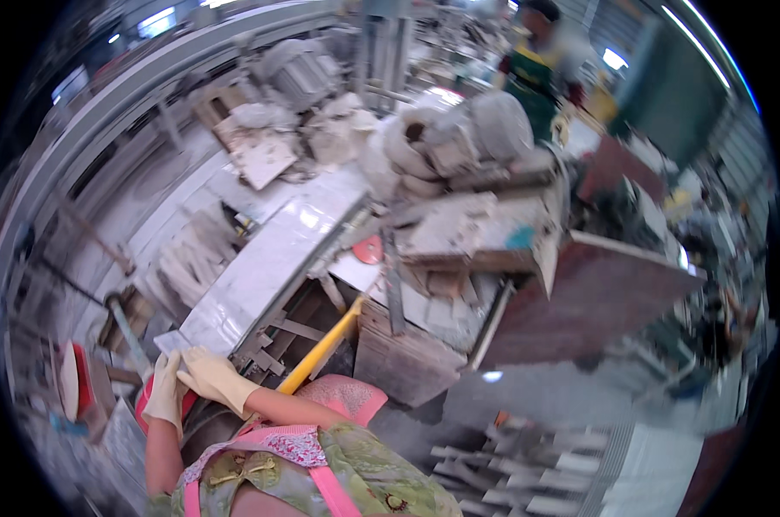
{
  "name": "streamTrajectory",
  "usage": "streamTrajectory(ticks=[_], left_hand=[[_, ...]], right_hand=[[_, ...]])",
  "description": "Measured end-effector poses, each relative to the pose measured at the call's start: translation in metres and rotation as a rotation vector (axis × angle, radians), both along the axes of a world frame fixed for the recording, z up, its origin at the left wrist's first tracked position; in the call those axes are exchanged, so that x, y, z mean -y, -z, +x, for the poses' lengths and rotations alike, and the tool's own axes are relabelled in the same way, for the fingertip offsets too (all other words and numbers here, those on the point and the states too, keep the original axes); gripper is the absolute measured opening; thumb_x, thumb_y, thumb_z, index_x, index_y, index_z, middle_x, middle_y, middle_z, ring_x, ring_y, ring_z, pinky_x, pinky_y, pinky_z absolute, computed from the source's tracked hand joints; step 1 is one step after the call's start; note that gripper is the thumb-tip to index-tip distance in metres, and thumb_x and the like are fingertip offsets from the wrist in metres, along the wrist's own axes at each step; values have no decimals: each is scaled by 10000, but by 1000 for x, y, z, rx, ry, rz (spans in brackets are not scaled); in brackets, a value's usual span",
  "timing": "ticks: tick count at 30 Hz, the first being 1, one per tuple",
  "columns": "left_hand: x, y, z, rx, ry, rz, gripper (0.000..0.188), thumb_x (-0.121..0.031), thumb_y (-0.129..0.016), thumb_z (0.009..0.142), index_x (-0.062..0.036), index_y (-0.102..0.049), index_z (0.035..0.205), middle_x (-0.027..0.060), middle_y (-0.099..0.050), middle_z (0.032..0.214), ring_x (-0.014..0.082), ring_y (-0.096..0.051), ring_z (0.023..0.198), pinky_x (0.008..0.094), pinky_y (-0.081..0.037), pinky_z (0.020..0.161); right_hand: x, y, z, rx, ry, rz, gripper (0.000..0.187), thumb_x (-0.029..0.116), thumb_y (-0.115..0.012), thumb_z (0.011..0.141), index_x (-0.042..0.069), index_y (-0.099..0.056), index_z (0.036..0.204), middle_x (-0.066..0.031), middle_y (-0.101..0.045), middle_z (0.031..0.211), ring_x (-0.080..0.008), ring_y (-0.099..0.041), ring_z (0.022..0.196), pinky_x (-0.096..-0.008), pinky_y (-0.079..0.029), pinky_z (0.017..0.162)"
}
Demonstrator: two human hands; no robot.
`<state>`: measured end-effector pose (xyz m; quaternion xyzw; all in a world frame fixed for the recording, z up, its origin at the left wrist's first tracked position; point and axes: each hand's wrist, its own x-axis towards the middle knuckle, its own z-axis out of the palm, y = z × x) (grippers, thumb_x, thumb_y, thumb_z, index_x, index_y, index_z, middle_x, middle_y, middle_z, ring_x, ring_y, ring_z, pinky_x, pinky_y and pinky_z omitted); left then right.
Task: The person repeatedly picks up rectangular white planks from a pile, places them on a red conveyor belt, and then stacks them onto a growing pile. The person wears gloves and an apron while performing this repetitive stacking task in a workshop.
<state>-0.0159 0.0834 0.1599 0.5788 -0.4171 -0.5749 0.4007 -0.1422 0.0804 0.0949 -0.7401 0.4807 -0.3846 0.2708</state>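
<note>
Both hands wear cream gloves and meet at the near end of a long white glossy slab (265, 258). A small pale flat piece (173, 342) sticks out just past the fingertips, beside the slab's end. My left hand (162, 392) is closed at its near edge, the thumb side toward the other hand. My right hand (216, 379) reaches in from the right, fingers bent together against the same piece. The gloves hide most of the grip. A red rounded object (143, 403) shows behind my left hand.
A yellow bar (321, 349) slants up beside the slab. A dusty motor-driven machine (468, 142) stands ahead, with a brown panel (588, 302) to its right. Pale strips (536, 474) lie at lower right. Another person (532, 77) stands far off.
</note>
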Motion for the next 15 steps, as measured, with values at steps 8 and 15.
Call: streamTrajectory(ticks=[8,15], left_hand=[[21,95,52,-31,-144,-146,273,-150,-551,997,11,-624,1205,105,-691,1104,197,-671,968,343,-555,823],[3,70,30,73,-123,-404,306,-150,-513,1019,54,-605,1227,137,-688,1148,202,-627,1087,338,-472,942]], right_hand=[[-3,-7,-16,62,-285,48,493,297,-503,1002,-56,-503,1347,-295,-573,1299,-442,-532,1241,-443,-400,1091],[15,-9,14,126,-46,71,662,394,-435,1045,-67,-312,1503,-344,-371,1507,-464,-390,1392,-435,-348,1139]])
